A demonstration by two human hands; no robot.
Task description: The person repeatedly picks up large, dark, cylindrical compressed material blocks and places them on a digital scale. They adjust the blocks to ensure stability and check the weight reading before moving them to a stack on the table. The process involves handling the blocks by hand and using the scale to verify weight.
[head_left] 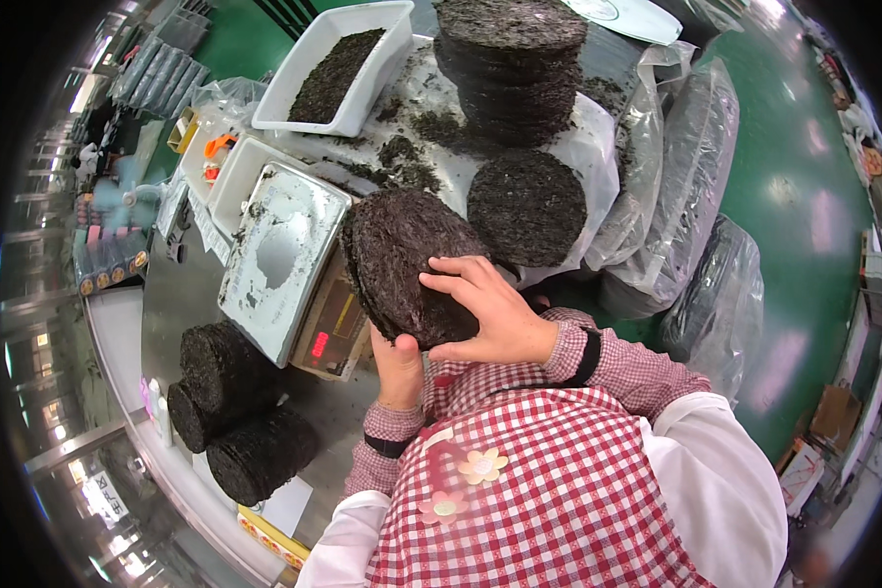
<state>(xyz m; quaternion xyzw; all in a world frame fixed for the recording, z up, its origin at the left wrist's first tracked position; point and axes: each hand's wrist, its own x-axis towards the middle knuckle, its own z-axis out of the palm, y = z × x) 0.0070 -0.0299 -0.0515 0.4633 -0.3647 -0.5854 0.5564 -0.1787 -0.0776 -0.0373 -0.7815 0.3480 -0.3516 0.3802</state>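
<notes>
Between my hands a thick stack of round dried seaweed sheets (412, 255) is tilted, its dark, fibrous face turned up. My left hand (398, 370) grips its near lower edge, thumb showing and the other fingers hidden behind the stack. Across the face lies my right hand (495, 312), fingers a little apart and pressing on the sheets. Just left of the stack is a weighing scale (325, 328) with a lit red display. Its metal pan (284, 260) carries dark crumbs. A single flat round of seaweed (526, 208) rests right of the held stack.
A tall seaweed pile (508, 73) stands at the back, beside a white tub (387, 73) of loose seaweed. Bundled seaweed rounds (227, 367) lie at left. Filled clear plastic bags (691, 176) lean at right. An orange-handled tool (220, 145) sits near a white container.
</notes>
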